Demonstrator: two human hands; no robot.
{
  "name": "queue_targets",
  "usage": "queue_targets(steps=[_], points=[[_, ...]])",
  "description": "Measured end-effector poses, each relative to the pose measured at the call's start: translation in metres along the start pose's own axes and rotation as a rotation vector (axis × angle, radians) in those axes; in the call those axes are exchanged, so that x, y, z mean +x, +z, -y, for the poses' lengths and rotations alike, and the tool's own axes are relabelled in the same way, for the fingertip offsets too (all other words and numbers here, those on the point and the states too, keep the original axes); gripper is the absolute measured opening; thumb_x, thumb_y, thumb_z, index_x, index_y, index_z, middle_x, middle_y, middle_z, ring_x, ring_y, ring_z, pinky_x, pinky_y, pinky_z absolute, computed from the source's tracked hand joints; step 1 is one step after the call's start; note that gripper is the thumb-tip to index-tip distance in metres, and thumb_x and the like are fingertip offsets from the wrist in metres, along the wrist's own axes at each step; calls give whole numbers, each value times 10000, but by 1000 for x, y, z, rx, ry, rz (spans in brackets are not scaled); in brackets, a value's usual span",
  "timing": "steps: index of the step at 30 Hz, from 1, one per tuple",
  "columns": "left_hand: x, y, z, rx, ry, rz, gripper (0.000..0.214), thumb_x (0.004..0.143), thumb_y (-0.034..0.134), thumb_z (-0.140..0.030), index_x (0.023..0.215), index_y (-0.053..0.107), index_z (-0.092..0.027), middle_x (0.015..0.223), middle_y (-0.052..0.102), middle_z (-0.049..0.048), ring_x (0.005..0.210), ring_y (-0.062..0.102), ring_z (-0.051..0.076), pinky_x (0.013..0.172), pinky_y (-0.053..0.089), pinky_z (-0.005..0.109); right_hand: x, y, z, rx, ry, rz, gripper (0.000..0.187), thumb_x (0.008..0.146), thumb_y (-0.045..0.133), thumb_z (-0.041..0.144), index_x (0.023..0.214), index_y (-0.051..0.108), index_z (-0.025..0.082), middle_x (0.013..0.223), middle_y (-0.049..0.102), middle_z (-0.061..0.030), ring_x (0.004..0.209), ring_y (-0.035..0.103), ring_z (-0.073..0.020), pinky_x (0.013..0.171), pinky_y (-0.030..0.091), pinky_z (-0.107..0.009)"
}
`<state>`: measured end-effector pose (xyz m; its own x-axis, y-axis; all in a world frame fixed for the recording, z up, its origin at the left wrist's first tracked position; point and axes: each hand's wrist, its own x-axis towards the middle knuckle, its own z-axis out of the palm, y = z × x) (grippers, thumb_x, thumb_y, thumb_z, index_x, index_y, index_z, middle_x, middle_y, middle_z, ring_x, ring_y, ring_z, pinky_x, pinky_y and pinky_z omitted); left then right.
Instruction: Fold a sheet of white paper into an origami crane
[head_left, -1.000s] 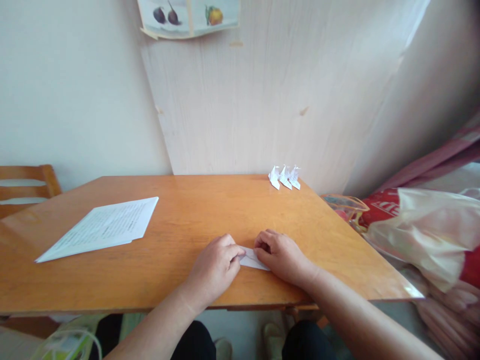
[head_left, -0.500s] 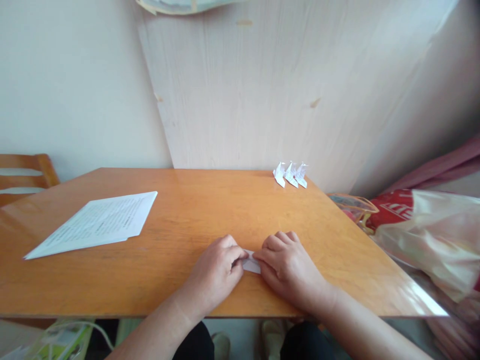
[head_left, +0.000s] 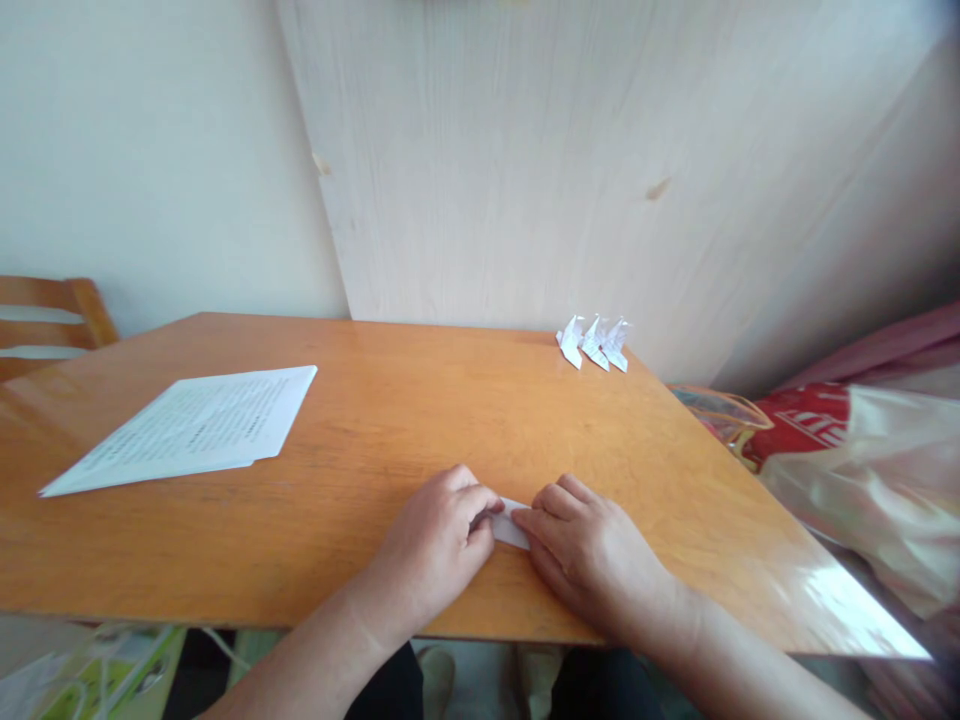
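Note:
A small folded piece of white paper (head_left: 511,528) lies near the front edge of the wooden table (head_left: 390,410), mostly covered by my fingers. My left hand (head_left: 442,530) grips its left end, with thumb and fingers bent together. On the other end my right hand (head_left: 589,545) presses with curled fingers, the index fingertip close to the middle of the strip. Only the part of the paper between the two hands shows; its ends are hidden.
Printed sheets (head_left: 202,420) lie stacked at the left. Three folded paper figures (head_left: 594,345) stand in a row at the far right corner. Bags (head_left: 862,470) crowd the table's right side. A wooden chair (head_left: 56,315) is at the far left, a pale wall panel (head_left: 480,180) behind.
The view has tilted and shifted slightly. Both hands keep hold of the folded paper, which now sits at a slight slant.

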<state>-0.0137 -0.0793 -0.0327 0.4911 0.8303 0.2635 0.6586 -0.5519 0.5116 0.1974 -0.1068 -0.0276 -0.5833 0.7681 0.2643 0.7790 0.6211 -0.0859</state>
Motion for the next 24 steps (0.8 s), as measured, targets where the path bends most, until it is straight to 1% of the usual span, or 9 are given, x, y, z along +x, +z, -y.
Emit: queue_targets(steps=[6,11,16,20,24], points=[[0,-2,-3,7,-21,4,204,851,547,-80,912,680,-223,919,599,23,883,576,186,773,450,302,-2,1,-1,39,-1,7,142,970,525,170,962,666,177,871,607,-68,803,532,-209,672,413,-328],[-1,-2,-3,-11,-3,22,247,862,545,-76,957,693,-249,907,593,11,860,570,176,782,447,305,-5,1,-1,26,-1,4,124,964,532,166,995,651,189,862,606,-54,785,543,-203,659,416,-324],[-1,-1,-3,-2,-4,17,230,876,546,-88,925,705,-246,887,588,16,850,570,176,765,447,303,-4,3,-1,-29,-3,3,123,944,558,151,1012,635,219,873,607,-33,781,541,-197,643,401,-322],[-1,-2,-4,5,-3,20,210,889,538,-105,906,704,-234,884,594,22,846,573,179,760,451,304,0,-1,2,-101,-34,56,137,894,615,115,988,632,213,881,615,-27,783,532,-197,627,384,-326],[1,-3,-4,10,4,24,204,893,545,-122,927,713,-233,888,598,26,850,578,181,763,456,304,0,-5,2,-123,-49,73,123,900,613,125,988,624,211,886,614,-25,779,525,-198,629,383,-331]])
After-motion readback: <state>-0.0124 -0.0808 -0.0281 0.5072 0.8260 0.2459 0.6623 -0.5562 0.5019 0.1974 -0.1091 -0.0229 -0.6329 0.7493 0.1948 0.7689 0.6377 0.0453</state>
